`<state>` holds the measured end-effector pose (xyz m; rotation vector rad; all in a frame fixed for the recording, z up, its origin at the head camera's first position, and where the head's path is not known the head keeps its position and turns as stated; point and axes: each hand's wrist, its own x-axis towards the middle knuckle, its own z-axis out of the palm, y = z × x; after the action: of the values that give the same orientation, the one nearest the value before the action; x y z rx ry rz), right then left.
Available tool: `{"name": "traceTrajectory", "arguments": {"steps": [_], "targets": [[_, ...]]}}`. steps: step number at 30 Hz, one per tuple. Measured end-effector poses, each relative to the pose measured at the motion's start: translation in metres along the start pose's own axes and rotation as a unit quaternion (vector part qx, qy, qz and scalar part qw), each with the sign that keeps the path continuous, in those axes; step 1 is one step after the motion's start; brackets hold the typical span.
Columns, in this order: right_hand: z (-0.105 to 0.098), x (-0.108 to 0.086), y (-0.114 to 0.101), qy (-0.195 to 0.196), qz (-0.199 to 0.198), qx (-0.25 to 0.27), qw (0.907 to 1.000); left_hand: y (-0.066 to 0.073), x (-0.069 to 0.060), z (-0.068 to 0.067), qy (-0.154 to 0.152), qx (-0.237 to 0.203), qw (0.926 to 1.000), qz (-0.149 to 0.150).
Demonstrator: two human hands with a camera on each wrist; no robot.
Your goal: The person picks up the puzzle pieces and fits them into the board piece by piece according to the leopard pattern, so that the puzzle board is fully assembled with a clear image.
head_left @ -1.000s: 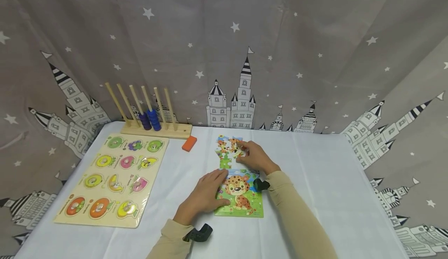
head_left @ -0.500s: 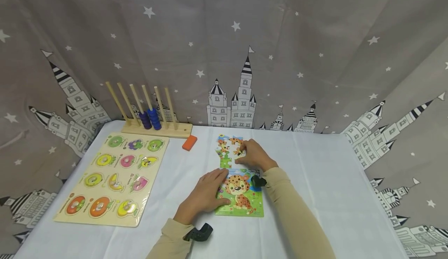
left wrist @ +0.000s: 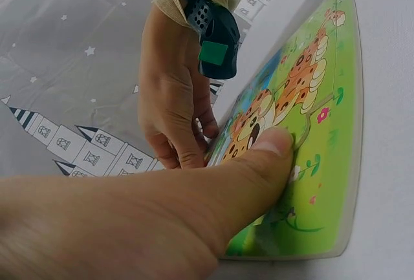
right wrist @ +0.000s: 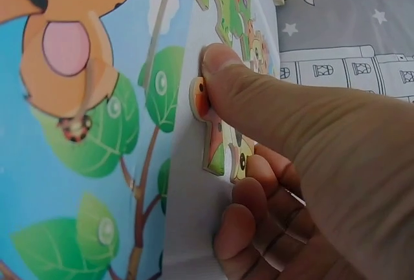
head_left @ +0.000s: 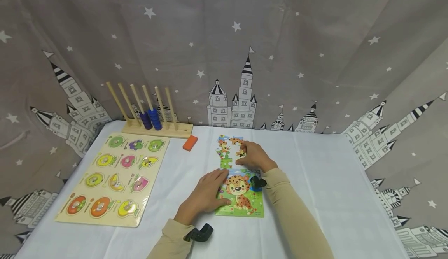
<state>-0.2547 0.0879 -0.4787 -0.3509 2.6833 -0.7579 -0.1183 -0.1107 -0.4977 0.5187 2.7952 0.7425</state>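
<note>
A leopard picture board (head_left: 239,196) lies at the table's middle, the left hand (head_left: 204,195) resting on its left edge; in the left wrist view the thumb lies flat on the board (left wrist: 323,183). Just beyond it are partly joined puzzle pieces (head_left: 225,161). The right hand (head_left: 257,157) is at the right side of those pieces. In the right wrist view, the right hand (right wrist: 284,131) pinches a puzzle piece (right wrist: 213,141) between thumb and fingers, beside more pieces with green and animal print (right wrist: 223,8).
A fruit peg board (head_left: 115,181) lies on the left. Behind it stands a wooden rack (head_left: 182,130) with upright rods and blue and purple rings. An orange block (head_left: 190,143) sits near the rack's right end. A grey castle-print curtain hangs behind the table.
The right hand has shifted slightly left, and the piece at its fingers has moved a little, widening the gap in the middle of the pieces. The left hand stays on the board.
</note>
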Motion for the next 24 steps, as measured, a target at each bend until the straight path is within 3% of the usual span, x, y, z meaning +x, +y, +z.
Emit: {"name": "traceTrajectory", "arguments": {"steps": [9, 13, 16, 20, 24], "targets": [[-0.004, -0.001, 0.006, -0.007, 0.005, 0.022, 0.9997, 0.001, 0.001, -0.001, 0.0, -0.002, 1.0, -0.003], [-0.007, -0.011, 0.013, 0.025, 0.004, 0.07, 0.9972, 0.002, 0.001, 0.0, -0.002, -0.001, 1.0, -0.006], [-0.012, -0.028, 0.016, 0.03, -0.021, 0.118, 0.9923, 0.003, 0.002, 0.0, -0.004, -0.002, 1.0, -0.008], [-0.015, -0.057, 0.016, -0.033, -0.079, 0.159, 0.9835, 0.004, 0.002, -0.001, -0.005, -0.005, 0.9999, -0.011], [-0.005, -0.078, 0.015, -0.101, -0.113, 0.152, 0.9767, 0.004, 0.001, 0.0, -0.003, -0.005, 0.9999, -0.013]]}}
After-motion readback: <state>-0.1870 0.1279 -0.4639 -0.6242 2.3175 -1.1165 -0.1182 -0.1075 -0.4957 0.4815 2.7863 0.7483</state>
